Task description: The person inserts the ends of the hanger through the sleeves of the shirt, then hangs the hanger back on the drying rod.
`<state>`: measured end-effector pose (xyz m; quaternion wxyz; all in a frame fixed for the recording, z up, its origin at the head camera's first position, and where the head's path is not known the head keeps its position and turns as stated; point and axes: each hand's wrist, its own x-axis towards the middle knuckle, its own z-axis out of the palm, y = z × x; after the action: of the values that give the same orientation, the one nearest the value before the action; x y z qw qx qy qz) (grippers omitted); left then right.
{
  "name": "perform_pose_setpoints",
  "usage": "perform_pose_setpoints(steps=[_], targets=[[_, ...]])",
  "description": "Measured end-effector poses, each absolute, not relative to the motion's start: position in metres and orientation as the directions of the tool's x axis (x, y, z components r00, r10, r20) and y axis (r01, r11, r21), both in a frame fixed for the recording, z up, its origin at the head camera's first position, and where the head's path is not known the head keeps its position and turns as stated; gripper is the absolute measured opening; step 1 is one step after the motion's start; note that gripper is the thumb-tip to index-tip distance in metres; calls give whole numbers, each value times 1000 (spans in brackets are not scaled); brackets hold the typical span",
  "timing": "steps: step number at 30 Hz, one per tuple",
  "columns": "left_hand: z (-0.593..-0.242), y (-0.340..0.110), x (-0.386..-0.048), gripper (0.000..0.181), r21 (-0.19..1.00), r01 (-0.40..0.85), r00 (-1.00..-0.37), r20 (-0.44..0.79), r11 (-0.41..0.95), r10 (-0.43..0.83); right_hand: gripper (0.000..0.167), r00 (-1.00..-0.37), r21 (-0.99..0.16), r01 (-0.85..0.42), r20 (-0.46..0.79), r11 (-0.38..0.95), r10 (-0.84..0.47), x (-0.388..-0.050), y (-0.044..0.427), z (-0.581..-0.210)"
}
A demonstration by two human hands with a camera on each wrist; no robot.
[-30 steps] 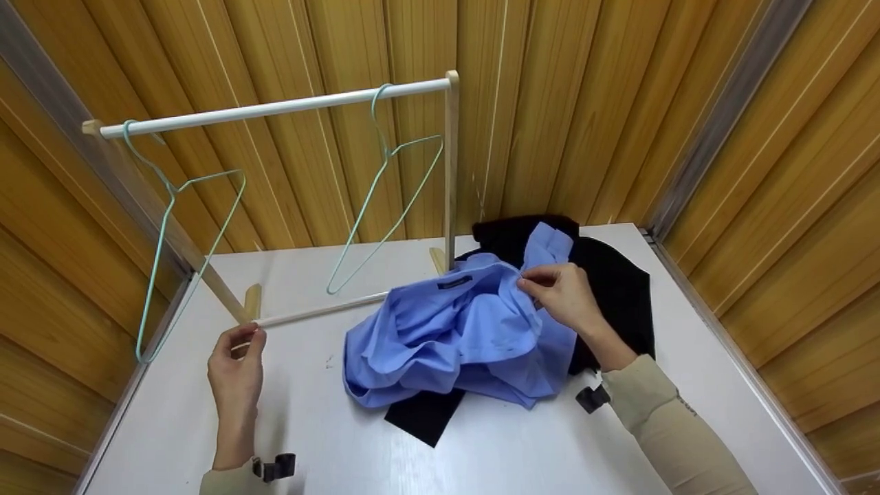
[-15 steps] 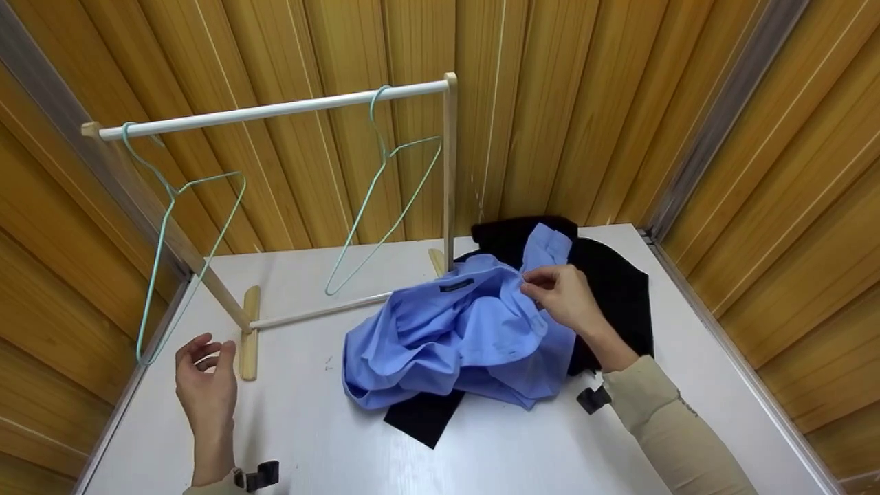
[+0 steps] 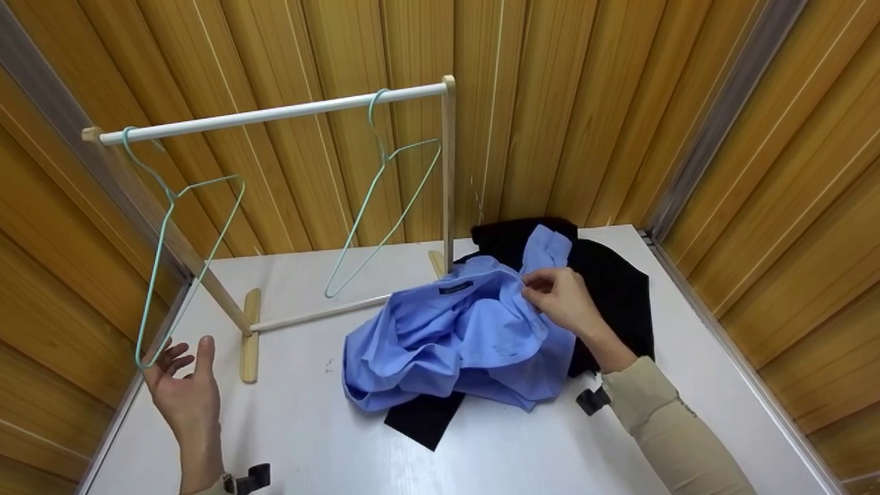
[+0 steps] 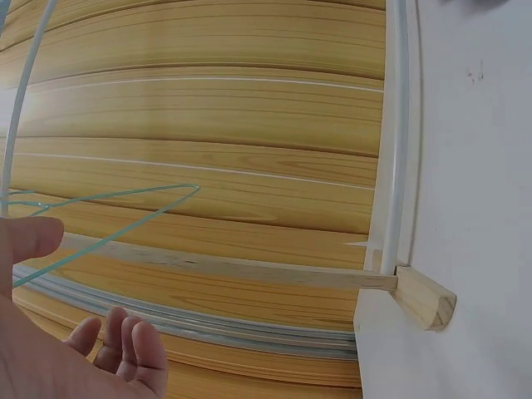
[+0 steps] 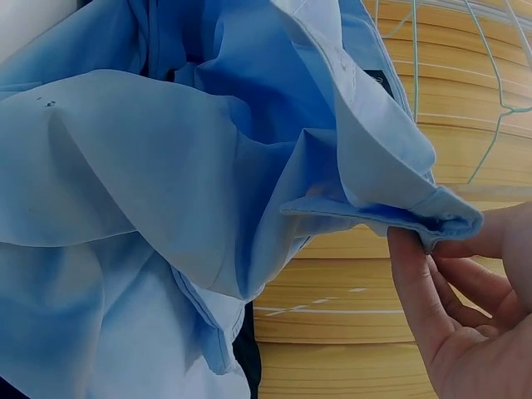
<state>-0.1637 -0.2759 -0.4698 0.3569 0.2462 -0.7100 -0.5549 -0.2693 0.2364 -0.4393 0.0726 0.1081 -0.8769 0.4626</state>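
Note:
A blue collared shirt [image 3: 426, 344] lies bunched on the table. My right hand [image 3: 567, 299] pinches its collar edge between thumb and fingers, seen close up in the right wrist view, where the raised collar corner [image 5: 453, 214] is held. At the left, my left hand [image 3: 185, 395] is raised at the lower end of a pale green wire hanger [image 3: 155, 271]. Its thumb and fingers are spread apart. In the left wrist view the hanger wire [image 4: 116, 233] passes beyond the thumb; whether any finger touches it I cannot tell.
The hanger hangs from the white rail [image 3: 275, 113] of a wooden rack, with a second hanger [image 3: 362, 210] farther right. The rack's foot [image 3: 250, 357] stands beside my left hand. Black clothing [image 3: 615, 295] lies under and behind the shirt. Wood-patterned walls enclose the white table [image 3: 330, 440].
My left hand has moved left from beside the rack's foot to the hanger's lower end, and its fingers have spread. The right hand still pinches the shirt collar in place.

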Motion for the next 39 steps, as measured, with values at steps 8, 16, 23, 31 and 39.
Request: perform_pose_setpoints(steps=[8,16,23,31,39], targets=[[-464,-279,-162,58,933,215,-532,359,288,-767,11,-964,-793,-262,235,550,-121,-271,237,-440],[-454,-278,-160,49,895,345,-476,428,284,-768,10,-959,-793,-282,250,539,-134,-272,238,-441],[-441,-276,-160,32,874,399,-484,457,276,-746,10,-957,-791,-289,252,539,-143,-272,238,-443],[-435,-276,-160,32,867,368,-511,491,336,-706,11,-963,-799,-269,225,537,-147,-272,238,-443],[-433,-281,-159,35,852,424,-525,509,308,-682,11,-968,-796,-252,202,551,-151,-269,238,-442]])
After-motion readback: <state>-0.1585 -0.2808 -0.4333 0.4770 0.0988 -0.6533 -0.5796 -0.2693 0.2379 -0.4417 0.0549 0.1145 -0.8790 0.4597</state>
